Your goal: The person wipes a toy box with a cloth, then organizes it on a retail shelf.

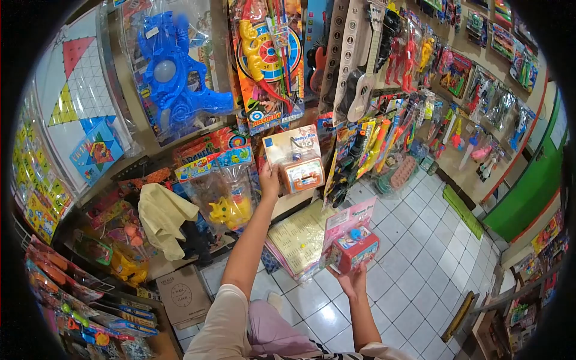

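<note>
My left hand [269, 181] is closed on the left edge of an orange money box [303, 174] on a printed card, held up against the wall display. Lower and to the right, my right hand [352, 281] grips a red money box [355, 252] from beneath; its pink card [348, 223] stands up behind it. Just left of the red box is a plastic-wrapped stack of yellowish printed sheets [300, 237]. Above the orange box hangs an archery set [268, 54] with a round target.
A blue toy gun [174, 75] and toy guitars [360, 90] hang on the wall. A cream cloth [165, 217] drapes at the lower left, above a wall clock carton [183, 295]. White floor tiles [414, 264] run toward a green door [528, 192]. A green rolled item [462, 210] lies by the wall.
</note>
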`<state>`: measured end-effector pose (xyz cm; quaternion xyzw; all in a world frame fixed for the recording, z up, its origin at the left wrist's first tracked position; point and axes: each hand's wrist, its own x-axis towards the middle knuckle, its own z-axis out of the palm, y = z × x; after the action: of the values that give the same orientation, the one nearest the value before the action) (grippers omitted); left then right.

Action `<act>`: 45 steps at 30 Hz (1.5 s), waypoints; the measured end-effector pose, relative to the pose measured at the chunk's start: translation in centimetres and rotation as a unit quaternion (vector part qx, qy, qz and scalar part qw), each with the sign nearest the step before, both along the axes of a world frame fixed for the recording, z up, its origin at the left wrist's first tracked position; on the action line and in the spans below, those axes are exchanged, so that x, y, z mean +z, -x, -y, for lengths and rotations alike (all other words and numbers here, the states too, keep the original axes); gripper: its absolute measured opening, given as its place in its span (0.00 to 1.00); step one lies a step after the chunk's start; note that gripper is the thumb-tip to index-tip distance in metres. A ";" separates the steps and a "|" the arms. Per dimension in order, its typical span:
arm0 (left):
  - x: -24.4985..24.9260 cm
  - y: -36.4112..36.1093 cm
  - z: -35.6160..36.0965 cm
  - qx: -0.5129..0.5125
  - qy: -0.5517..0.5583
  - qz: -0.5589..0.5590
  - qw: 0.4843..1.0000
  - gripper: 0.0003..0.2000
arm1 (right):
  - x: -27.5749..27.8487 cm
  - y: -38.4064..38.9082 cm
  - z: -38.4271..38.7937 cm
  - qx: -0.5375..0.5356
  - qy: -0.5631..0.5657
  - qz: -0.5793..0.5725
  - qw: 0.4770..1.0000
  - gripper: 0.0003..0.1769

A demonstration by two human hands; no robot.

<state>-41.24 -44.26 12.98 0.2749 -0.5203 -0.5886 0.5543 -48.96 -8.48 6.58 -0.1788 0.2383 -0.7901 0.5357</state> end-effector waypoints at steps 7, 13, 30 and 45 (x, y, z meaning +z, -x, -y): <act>-2.4 1.0 7.3 0.024 0.083 -0.038 0.996 0.12 | -0.4 0.4 4.2 0.014 0.006 -0.022 1.000 0.49; -2.6 0.8 8.7 0.024 0.042 -0.029 0.998 0.10 | 1.1 3.2 16.0 0.034 0.055 -0.004 0.998 0.37; 0.0 -0.1 7.5 0.092 -0.007 0.050 0.995 0.11 | 0.5 0.7 21.7 -0.052 0.006 -0.016 0.998 0.31; -3.1 -1.0 8.6 0.049 0.021 0.093 0.994 0.23 | 2.3 1.1 21.6 -0.054 -0.002 -0.038 0.998 0.31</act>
<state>-40.29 -52.88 9.86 0.3417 -0.5678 -0.5212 0.5377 -50.09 -30.07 8.86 -0.1944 0.2689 -0.8100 0.4835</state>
